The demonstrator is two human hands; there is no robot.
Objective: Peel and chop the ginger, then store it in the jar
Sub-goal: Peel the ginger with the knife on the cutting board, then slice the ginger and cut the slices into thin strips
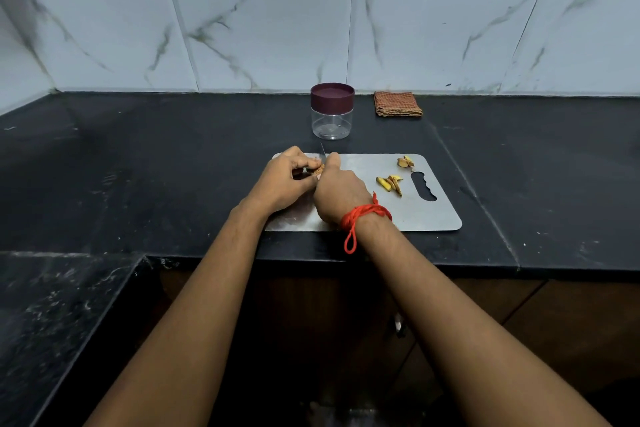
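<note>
- A red thread (363, 215) is seen tied round the right wrist, with a loop hanging over the near edge of the bench (173, 167).
- A grey cutting board (433, 215) is laid on the black bench, its handle slot at the right end.
- The right hand (337, 192) is held over the left half of the board, its fingers curled round a knife (322, 152). Only the thin blade is visible, pointing away between the two hands. The handle is hidden.
- The left hand (282, 184) is closed round a piece of ginger (317, 170), which is gripped just above the board and touched by the blade.
- Cut ginger pieces (389, 184), yellow and brown, are scattered on the right part of the board, just left of the slot. A smaller heap (406, 162) is seen nearer the far edge.
- Beyond the board, a clear jar (331, 121) is stood upright on the bench, with its dark purple lid (332, 95) on. Nothing can be made out inside it.
- A folded checked cloth (397, 103) is placed to the right of the jar, against the wall.
- The bench is backed by white marbled tiles (263, 28).
</note>
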